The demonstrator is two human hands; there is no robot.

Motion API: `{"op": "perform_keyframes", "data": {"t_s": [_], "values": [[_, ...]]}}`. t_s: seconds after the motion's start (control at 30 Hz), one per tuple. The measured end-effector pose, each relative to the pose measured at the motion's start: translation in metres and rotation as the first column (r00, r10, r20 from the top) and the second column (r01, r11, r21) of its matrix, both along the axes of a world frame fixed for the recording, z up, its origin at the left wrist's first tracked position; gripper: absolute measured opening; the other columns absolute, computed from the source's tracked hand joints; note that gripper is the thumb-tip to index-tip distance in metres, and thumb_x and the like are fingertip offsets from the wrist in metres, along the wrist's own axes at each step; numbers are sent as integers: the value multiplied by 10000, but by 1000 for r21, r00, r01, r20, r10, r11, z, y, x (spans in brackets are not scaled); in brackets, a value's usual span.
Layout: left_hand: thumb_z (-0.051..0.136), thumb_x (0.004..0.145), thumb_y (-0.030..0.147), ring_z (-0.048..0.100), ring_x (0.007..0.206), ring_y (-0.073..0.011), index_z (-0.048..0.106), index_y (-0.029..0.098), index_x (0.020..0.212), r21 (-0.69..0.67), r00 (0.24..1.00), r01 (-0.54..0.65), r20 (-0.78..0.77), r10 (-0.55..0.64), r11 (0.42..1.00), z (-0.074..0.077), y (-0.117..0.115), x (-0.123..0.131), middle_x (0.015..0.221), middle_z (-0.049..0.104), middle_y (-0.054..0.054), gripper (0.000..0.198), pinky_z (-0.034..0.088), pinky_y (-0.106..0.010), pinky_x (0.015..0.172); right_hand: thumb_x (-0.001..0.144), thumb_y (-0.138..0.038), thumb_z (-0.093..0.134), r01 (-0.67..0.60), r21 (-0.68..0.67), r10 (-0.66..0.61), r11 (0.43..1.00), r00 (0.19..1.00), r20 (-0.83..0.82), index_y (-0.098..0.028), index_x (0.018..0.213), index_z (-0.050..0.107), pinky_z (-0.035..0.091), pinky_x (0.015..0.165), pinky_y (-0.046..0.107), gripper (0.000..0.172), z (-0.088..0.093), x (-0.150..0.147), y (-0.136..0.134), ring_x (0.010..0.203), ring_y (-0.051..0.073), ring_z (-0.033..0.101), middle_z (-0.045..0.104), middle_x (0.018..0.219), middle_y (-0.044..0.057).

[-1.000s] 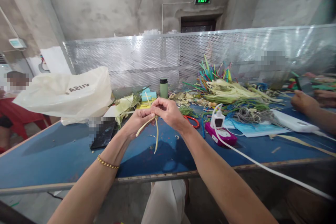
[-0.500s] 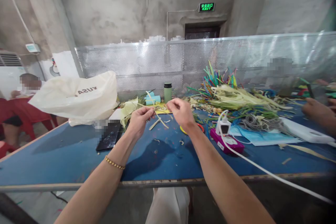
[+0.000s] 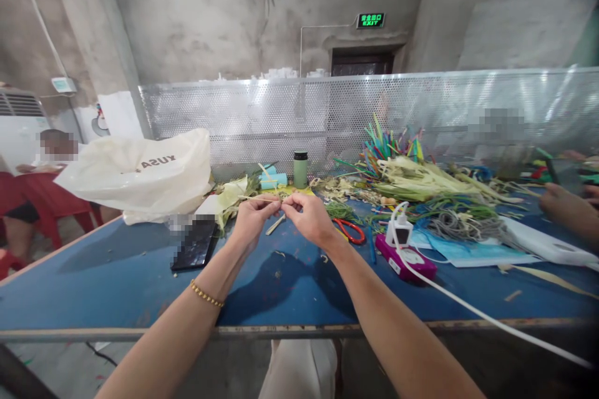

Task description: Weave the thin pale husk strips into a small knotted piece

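Above the middle of the table, my left hand (image 3: 253,219) and my right hand (image 3: 309,218) meet at the fingertips, both closed in a pinch. Between them runs a thin pale strip (image 3: 253,198), which looks like corn husk; part of it shows over the left fingers, and the fingertips hide the rest. A short pale piece of husk (image 3: 276,224) lies on the table just under the hands. To the right of my right wrist lie red-handled scissors (image 3: 354,232), partly covered by the forearm. Pale green husk leaves (image 3: 231,192) sit beyond my left hand.
A white bag (image 3: 140,174) and a dark tablet (image 3: 199,246) are on the left. Behind the hands stands a green bottle (image 3: 300,169). Husks (image 3: 412,177), cords (image 3: 447,221) and a purple power strip (image 3: 406,259) with a white cable fill the right. A co-worker's hand (image 3: 564,202) holds a phone.
My right hand has come down and left to meet my left hand. The strip's loose upright end no longer shows. More of the scissors is visible.
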State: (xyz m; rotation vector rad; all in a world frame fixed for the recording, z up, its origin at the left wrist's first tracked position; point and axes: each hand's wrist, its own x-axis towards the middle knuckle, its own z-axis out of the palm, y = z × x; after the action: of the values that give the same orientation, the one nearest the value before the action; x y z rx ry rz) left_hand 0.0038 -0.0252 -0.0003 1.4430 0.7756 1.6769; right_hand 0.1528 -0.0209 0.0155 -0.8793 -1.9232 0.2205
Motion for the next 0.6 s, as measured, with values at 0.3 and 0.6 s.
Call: {"op": "perform_keyframes", "data": {"t_s": [0.3, 0.6], "values": [[755, 659, 238, 565, 602, -131, 728, 124, 728, -140, 932, 330, -106, -345, 934, -8, -6, 2, 687, 662, -59, 136, 406, -277, 624, 794, -432, 599, -242, -206, 195, 948, 955, -224, -139, 695, 617, 386, 556, 233, 309, 11, 18, -1, 571, 104, 492, 583, 620, 1], [728, 692, 220, 560, 577, -113, 713, 118, 743, -182, 908, 376, -122, -401, 908, -6, -9, 1, 657, 649, -42, 115, 396, -256, 604, 751, -489, 650, -249, -276, 169, 928, 944, -283, -136, 669, 597, 362, 441, 202, 366, 9, 22, 5, 456, 74, 469, 563, 546, -6]]}}
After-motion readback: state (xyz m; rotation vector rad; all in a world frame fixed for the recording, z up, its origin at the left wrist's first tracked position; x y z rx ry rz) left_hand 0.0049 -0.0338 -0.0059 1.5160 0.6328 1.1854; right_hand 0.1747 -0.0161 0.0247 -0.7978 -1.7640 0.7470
